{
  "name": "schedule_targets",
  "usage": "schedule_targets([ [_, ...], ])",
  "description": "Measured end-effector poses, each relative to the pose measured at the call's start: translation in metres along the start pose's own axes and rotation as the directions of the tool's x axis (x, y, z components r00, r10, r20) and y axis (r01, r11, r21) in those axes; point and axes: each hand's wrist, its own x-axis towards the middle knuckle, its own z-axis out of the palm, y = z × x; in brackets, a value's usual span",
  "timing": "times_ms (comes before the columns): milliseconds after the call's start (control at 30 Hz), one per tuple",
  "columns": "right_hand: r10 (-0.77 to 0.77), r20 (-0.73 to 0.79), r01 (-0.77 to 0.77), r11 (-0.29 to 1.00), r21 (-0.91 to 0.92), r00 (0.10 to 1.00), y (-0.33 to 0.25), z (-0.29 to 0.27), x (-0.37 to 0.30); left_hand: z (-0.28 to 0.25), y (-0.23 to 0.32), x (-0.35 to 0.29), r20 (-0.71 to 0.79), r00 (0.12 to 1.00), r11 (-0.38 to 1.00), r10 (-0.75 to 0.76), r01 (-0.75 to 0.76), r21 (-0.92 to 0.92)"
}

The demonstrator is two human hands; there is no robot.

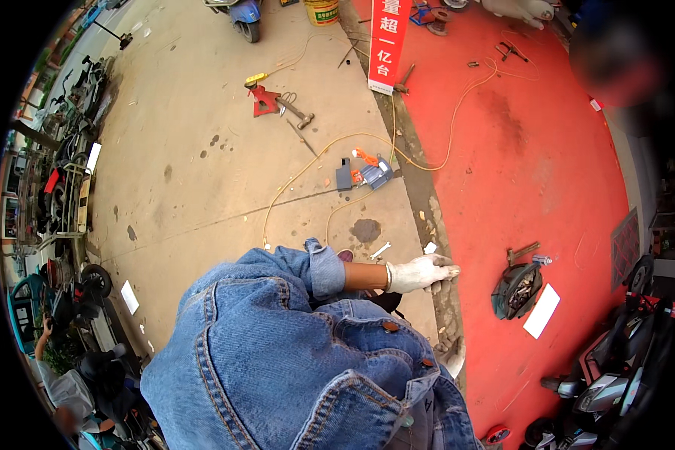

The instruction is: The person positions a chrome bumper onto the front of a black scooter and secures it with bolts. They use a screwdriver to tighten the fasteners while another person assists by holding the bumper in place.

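My left hand [421,274], in a white work glove with dirty fingertips, reaches to the right over the seam between the concrete and the red ground. Its fingers are stretched out, and I see nothing in them. Lower down, my right hand [453,355], also gloved, shows only in part past the denim jacket; its fingers are too hidden to read. Nearest the left hand lie a wrench [381,250] and a small white piece [430,247]. An open dark bag [516,291] full of tools sits to the right, beside a hammer-like tool [523,253] and a small can [542,259].
Ahead, a yellow hose [337,140] loops near a grey-and-orange device [375,172]. A red jack stand [263,102] and a hammer [298,112] lie farther off. A red sign [387,52] stands ahead. Motorbikes [600,367] line the right; another person [71,386] is at left.
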Motion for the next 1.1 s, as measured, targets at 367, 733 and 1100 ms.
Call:
schedule_targets([
  [367,0.06,-0.006,-0.06,0.998,0.0,0.998,-0.072,0.061,0.123,-0.07,0.075,0.085,-0.141,0.99,0.996,-0.024,0.011,-0.093],
  [733,0.022,-0.058,-0.025,0.999,-0.049,0.998,-0.281,0.173,0.35,-0.056,0.192,0.305,-0.381,0.921,0.966,-0.084,-0.019,-0.258],
  [1100,0.035,0.505,0.219,0.874,-0.434,0.863,-0.421,0.563,0.535,-0.136,0.345,0.492,-0.724,0.69,0.877,-0.006,-0.344,-0.336],
])
